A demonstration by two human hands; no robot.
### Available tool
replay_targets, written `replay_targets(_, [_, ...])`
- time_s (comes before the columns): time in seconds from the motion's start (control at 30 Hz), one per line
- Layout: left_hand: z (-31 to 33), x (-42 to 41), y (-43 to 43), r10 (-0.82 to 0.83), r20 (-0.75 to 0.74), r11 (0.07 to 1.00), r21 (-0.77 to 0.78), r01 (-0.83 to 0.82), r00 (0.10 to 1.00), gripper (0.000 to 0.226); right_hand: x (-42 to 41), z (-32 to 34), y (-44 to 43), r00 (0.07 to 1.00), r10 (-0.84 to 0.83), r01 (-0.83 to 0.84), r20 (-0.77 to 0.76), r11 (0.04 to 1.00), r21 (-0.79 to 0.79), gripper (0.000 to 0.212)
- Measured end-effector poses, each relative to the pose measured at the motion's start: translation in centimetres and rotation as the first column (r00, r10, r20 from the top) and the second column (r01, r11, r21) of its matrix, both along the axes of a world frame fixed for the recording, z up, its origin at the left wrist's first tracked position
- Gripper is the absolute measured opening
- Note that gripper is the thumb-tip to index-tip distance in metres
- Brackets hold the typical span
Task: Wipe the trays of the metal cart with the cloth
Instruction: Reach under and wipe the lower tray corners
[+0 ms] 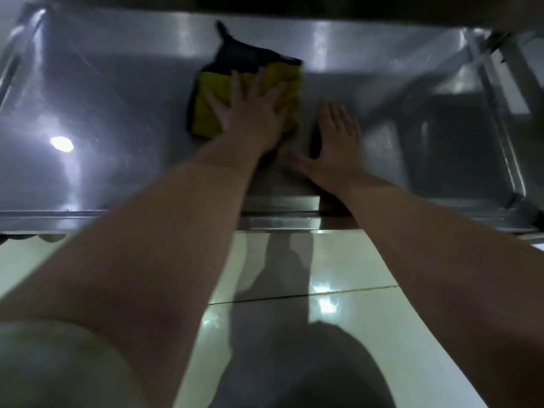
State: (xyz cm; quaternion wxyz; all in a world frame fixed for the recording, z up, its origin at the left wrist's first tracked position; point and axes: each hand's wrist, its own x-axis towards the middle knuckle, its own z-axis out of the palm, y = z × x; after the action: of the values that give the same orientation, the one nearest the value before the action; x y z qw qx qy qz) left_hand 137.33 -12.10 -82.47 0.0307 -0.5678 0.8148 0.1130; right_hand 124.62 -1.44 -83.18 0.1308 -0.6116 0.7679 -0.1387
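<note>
Shiny steel cart tray [117,113]. L hand [253,113] flat, fingers spread, presses yellow cloth [206,113] under its palm. R hand [335,148] open flat on bare metal just beside it.

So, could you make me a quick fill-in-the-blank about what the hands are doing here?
1. The left hand presses flat on a mostly ____ cloth.
2. The right hand lies flat on the bare metal ____.
3. The right hand holds ____.
Missing words: yellow; tray; nothing.

No text, label, brand, number or sign can be read anywhere in view.
</note>
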Motion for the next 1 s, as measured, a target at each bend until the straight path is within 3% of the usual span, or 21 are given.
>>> replay_targets(0.1, [0.5, -3.3, 2.9, -0.140, -0.023, 0.987, 0.074, 0.142, 0.990, 0.056, -1.6, 2.1, 0.7, 0.888, -0.018, 0.065, 0.460, 0.994, -0.085, 0.097])
replay_targets(0.17, [1.2, -2.4, 3.0, -0.150, -0.103, 0.981, 0.110, 0.162, 0.983, 0.059, -2.7, 3.8, 0.7, 0.847, -0.052, 0.067, 0.530, 0.998, -0.009, 0.077])
replay_targets(0.23, [2.3, -0.1, 3.1, -0.151, -0.271, 0.977, 0.103, 0.184, 0.951, 0.061, -3.2, 5.3, 0.4, 0.915, -0.047, 0.047, 0.402, 0.999, 0.010, 0.064])
replay_targets(0.3, [3.3, 2.7, 3.7, -0.156, -0.405, 0.980, 0.052, 0.192, 0.901, 0.059, -2.4, 6.5, 0.5, 0.973, 0.067, -0.064, 0.219, 0.998, -0.020, 0.048])
replay_targets(0.37, [3.7, 5.5, 4.7, -0.224, -0.365, 0.971, 0.000, 0.241, 0.904, 0.061, -0.8, 6.6, 0.5, 0.974, 0.207, -0.211, 0.091, 0.977, 0.036, 0.049])
replay_targets(0.47, [3.0, 7.8, 5.7, -0.255, -0.217, 0.965, 0.000, 0.262, 0.942, 0.054, 1.5, 5.7, 0.5, 0.987, 0.161, -0.157, -0.030, 0.981, 0.111, 0.046])
replay_targets(0.57, [2.6, 8.5, 6.0, -0.257, -0.179, 0.960, 0.069, 0.273, 0.950, 0.051, 2.6, 6.0, 0.3, 0.998, 0.059, -0.056, -0.017, 0.992, 0.116, 0.033])
replay_targets(0.7, [3.9, 9.2, 6.8, -0.234, -0.177, 0.951, 0.162, 0.263, 0.956, 0.052, 2.3, 7.7, 0.6, 0.996, 0.082, -0.072, -0.037, 0.972, 0.225, 0.031])
replay_targets(0.9, [5.6, 9.8, 9.2, -0.333, -0.062, 0.942, 0.013, 0.335, 0.941, 0.045, 1.4, 9.9, 3.3, 0.930, 0.368, -0.344, -0.014, 0.882, 0.321, 0.024])
replay_targets(1.0, [4.8, 9.6, 9.9, -0.347, -0.039, 0.938, -0.029, 0.346, 0.937, 0.040, 0.2, 8.7, 5.8, 0.936, 0.350, -0.323, -0.025, 0.887, 0.329, 0.027])
